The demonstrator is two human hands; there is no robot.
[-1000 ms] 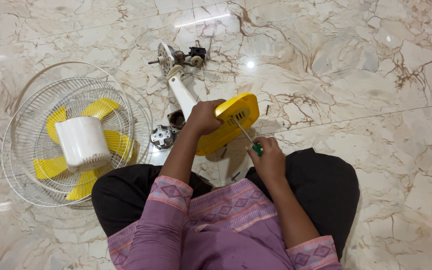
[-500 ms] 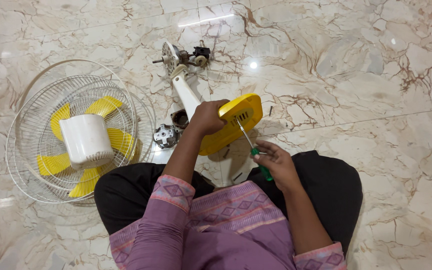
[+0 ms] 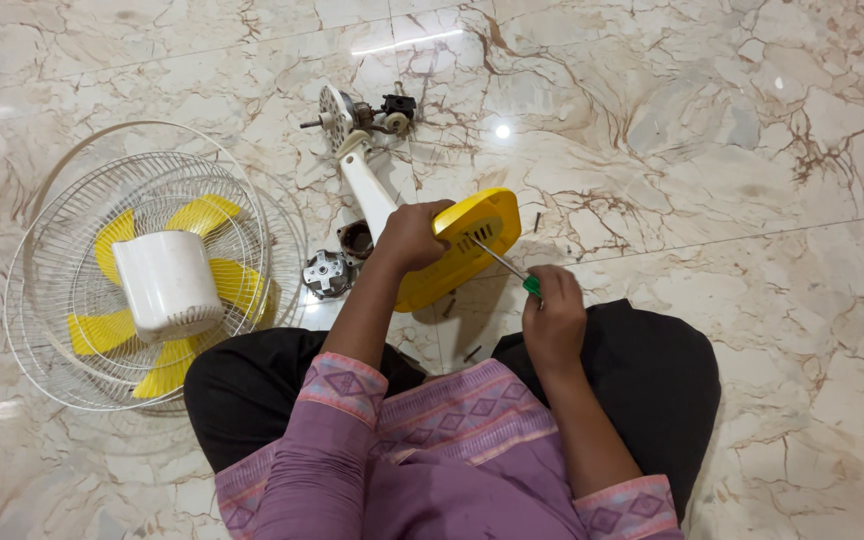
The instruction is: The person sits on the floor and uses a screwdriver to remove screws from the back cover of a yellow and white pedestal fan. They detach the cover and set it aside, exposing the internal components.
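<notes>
left hand grip clamps yellow fan base | right hand grip pinches screwdriver, tip on base

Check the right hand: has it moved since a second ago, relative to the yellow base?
Yes. The right hand slid down and away from the yellow base, toward the lap, with the screwdriver tip still at the base.

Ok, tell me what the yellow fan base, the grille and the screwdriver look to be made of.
Yellow base: likely moulded plastic, smooth and evenly coloured with a soft sheen. Grille: thin wire rings and spokes, probably white-coated metal. Screwdriver: thin grey shaft, apparently metal; the green handle in the right hand looks plastic.
</notes>
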